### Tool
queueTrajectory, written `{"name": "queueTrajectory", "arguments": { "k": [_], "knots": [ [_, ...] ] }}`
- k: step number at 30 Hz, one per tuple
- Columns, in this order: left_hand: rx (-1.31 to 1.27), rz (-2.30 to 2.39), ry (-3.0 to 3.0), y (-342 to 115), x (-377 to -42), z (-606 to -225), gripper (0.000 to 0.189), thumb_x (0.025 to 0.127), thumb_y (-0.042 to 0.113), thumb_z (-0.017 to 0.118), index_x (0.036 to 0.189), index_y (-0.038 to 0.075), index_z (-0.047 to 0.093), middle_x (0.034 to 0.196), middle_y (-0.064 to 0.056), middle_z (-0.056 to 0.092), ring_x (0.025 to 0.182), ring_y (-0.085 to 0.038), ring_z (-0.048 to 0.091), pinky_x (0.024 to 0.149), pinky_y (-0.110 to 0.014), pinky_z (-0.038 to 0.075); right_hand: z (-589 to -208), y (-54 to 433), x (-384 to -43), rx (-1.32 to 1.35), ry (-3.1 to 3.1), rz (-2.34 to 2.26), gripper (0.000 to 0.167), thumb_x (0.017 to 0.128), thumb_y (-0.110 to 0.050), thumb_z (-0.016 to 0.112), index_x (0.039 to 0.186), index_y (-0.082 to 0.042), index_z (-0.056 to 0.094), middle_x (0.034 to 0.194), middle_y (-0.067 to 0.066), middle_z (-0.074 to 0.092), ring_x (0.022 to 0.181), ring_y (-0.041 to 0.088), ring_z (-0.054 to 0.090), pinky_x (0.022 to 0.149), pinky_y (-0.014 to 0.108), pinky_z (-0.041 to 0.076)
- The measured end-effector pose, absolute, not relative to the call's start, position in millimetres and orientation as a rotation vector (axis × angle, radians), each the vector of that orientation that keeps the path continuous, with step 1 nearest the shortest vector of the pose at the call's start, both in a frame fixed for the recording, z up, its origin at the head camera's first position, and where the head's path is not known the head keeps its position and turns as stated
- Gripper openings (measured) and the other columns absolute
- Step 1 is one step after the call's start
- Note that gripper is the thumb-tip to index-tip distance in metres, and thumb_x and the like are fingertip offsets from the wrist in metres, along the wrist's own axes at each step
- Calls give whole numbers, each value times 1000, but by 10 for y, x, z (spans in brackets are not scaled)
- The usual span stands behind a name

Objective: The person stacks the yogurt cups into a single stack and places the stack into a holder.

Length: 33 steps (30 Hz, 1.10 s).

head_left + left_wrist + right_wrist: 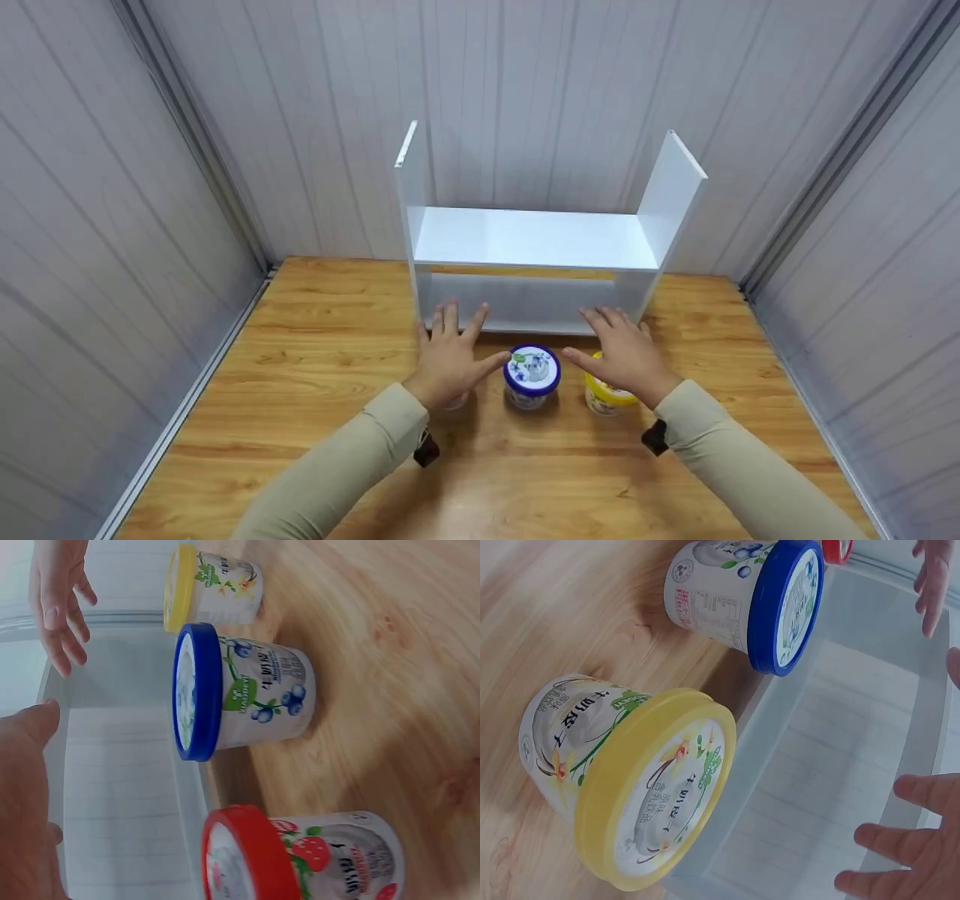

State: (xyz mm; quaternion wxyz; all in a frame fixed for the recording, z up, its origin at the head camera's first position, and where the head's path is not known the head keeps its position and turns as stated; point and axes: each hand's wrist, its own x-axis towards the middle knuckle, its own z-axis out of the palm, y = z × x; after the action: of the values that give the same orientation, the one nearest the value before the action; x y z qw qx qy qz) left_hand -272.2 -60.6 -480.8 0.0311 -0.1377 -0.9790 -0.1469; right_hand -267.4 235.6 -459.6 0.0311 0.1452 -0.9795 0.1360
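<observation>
Here, your left hand [451, 360]: fingers spread, above the red-lidded round white tub [330, 855].
Your right hand [628, 354]: fingers spread, above the yellow-lidded round white tub [652, 780], partly hiding it from your head view.
Middle tub: blue-lidded, round, white [532, 375], between the other two.
Tub axes: all upright, lids facing up.
Place: in a row on your wood-grain table [315, 360], before the white two-tier shelf [532, 236].

Left sleeve [330, 466]: beige, cuffed
Right sleeve [757, 469]: beige, cuffed
Left wrist camera [427, 451]: black, boxy
Right wrist camera [655, 438]: black
</observation>
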Motion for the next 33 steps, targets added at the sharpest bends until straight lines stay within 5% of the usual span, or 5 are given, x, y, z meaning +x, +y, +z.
{"name": "queueTrajectory", "arguments": {
  "k": [6, 15, 33],
  "knots": [
    [-381, -550, -2944, -738, -2730, -4897, 92, 89, 79, 46, 162, 25, 27, 164, -22, 20, 148, -48, 24, 117, -65, 20, -4595, 2402, -2688, 503, -2947, 510, 86, 92, -68, 57, 152, -8, 44, 150, 23, 46, 138, 44, 42, 113, 65, 30],
    [-373, -739, -2831, -898, -2724, -5054, 84, 90, 70, 57, 154, 16, 42, 157, -18, 38, 144, -40, 36, 117, -56, 29, -4686, 2558, -2691, 471, -2849, 675, 71, 92, -47, 72, 147, -8, 51, 148, 20, 50, 133, 42, 49, 108, 59, 41],
    [-317, -1112, -2621, -1104, -2655, -5403, 66, 95, 40, 67, 149, 7, 46, 153, -18, 42, 142, -35, 40, 114, -53, 36, -5014, 2898, -2681, 382, -2699, 1017, 63, 97, -40, 69, 147, -8, 51, 150, 20, 47, 138, 43, 43, 110, 62, 36]
  ]
}}
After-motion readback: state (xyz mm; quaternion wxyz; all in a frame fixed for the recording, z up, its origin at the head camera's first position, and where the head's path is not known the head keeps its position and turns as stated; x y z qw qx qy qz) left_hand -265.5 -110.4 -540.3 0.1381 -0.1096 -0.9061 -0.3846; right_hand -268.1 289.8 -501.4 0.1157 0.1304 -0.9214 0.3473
